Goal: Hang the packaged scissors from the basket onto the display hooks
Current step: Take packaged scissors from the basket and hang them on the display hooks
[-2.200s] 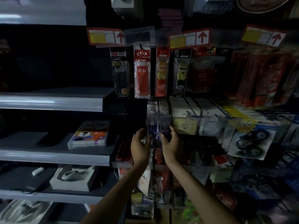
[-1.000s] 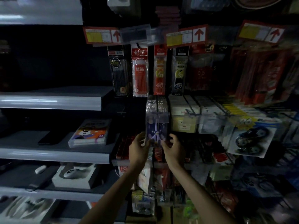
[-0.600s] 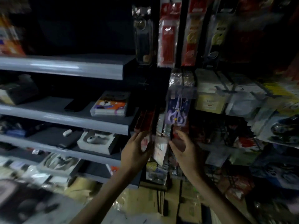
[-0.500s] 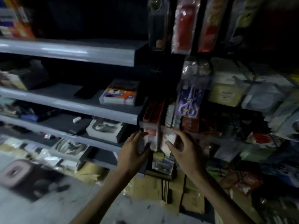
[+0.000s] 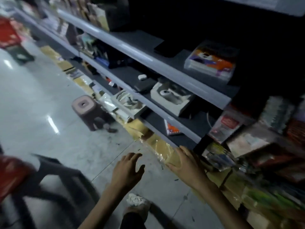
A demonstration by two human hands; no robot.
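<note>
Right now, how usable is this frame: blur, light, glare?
Head view: dim, tilted; motion blur heaviest on the red object lower left and packets at right; glare streaks the floor; left hand and right hand, both empty, fairly sharp.

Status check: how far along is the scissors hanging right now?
Done: the scissors pack both hands were setting on its hook a second ago is released; it is out of view now. In hand: nothing; left hand and right hand are open and empty above the floor. Left: fetch the next pack; the blurred red shape at lower left may be the basket.
</note>
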